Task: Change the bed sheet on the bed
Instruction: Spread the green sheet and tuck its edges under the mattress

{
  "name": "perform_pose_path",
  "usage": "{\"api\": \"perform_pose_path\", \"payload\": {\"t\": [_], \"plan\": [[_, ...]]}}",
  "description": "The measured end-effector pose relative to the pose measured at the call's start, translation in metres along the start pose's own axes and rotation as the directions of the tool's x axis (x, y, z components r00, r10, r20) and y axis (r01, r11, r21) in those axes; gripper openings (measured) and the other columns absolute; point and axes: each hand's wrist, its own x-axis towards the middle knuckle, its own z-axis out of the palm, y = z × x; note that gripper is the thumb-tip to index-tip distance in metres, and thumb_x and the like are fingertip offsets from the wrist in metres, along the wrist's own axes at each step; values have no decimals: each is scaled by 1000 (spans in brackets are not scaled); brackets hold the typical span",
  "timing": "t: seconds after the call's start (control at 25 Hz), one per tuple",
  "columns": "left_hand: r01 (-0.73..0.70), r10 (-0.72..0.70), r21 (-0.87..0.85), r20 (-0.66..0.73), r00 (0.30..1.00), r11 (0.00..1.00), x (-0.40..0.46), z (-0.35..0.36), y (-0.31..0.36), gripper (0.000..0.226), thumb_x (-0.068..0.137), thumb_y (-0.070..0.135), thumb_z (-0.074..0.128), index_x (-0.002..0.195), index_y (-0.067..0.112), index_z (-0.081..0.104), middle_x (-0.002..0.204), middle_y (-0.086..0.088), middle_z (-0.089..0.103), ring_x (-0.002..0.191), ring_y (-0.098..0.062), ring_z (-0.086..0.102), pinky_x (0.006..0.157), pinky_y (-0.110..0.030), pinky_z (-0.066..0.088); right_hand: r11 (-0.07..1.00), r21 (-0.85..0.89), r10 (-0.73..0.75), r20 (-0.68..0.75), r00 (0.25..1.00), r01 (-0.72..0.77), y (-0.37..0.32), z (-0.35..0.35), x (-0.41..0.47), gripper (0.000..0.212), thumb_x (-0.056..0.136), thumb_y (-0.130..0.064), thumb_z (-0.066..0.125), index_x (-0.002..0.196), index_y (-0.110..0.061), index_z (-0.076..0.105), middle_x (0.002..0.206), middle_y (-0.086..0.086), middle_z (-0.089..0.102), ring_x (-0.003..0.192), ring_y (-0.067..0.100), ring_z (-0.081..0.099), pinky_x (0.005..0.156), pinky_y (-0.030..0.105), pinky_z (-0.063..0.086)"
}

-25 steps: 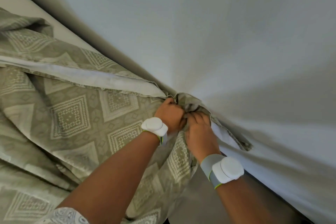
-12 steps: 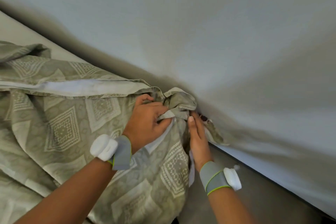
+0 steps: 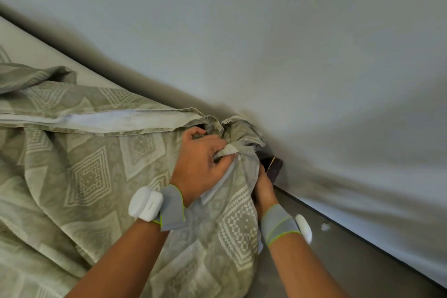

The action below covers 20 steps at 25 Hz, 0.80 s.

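Fists: left hand bunches bed sheet, wrist bent.

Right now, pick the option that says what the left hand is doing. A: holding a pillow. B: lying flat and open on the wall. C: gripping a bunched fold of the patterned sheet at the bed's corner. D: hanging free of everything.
C: the left hand is closed on a bunched fold of the patterned sheet.
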Motion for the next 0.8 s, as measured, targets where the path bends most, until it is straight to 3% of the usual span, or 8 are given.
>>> {"api": "perform_pose_path", "payload": {"t": [0.08,0.2,0.28,0.36,0.44,0.56,0.68,0.8], "plan": [[-1,1,19,24,1000,1000,2,7,-8,36,86,38,51,55,27,36,51,11,34,55,-7,44,95,-28,27,993,-106,-52,-35,998,48,9,-13,-2,48,85,-58,56,122,-28,60,122,8,64,107,27,62,100,46,47],[-26,25,41,28,999,999,3,18,-14,35,85,38,52,56,27,36,52,11,34,54,-7,41,93,-25,23,955,-174,-239,29,971,240,19,-20,-34,29,95,-27,53,124,-31,57,128,-3,60,117,16,58,103,41,45],[-42,40,66,38,999,997,3,25,-16,33,85,38,51,58,28,37,52,13,32,54,-7,42,93,-28,24,692,-448,-586,108,803,566,13,-19,-50,30,97,-19,49,124,-31,56,139,-15,45,130,2,41,110,27,34],[-43,37,111,61,997,993,4,38,-19,29,84,37,48,59,29,39,55,13,35,56,-9,48,93,-33,26,305,-649,-713,329,619,697,-3,-13,-38,27,99,-20,45,122,-28,56,132,-17,45,128,-4,38,108,15,31],[-52,39,163,84,996,985,2,54,-23,22,81,35,44,61,28,49,57,12,44,59,-11,55,93,-36,26,219,-731,-543,459,703,646,-17,-3,-16,30,100,-28,42,127,-23,55,128,-11,54,124,2,46,106,18,33],[-66,10,252,218,976,966,0,79,-32,24,78,32,42,76,28,65,71,11,65,74,-13,64,98,-38,21,187,-891,-238,368,899,415,-28,10,25,46,100,-43,33,132,-16,53,137,3,53,130,20,44,107,28,30],[93,-215,332,353,910,939,0,84,-55,43,83,53,32,112,35,58,112,11,63,114,-13,54,107,-43,15,128,-944,-165,281,945,303,-27,11,51,46,103,-36,28,126,-8,56,136,13,53,127,27,46,102,32,33],[213,-370,464,278,887,860,10,65,-97,68,81,70,16,126,35,52,138,4,50,132,-20,39,109,-45,13,4,-971,-112,238,965,240,-23,14,66,41,102,-28,32,124,-1,51,132,19,52,124,32,47,95,34,37]]}}
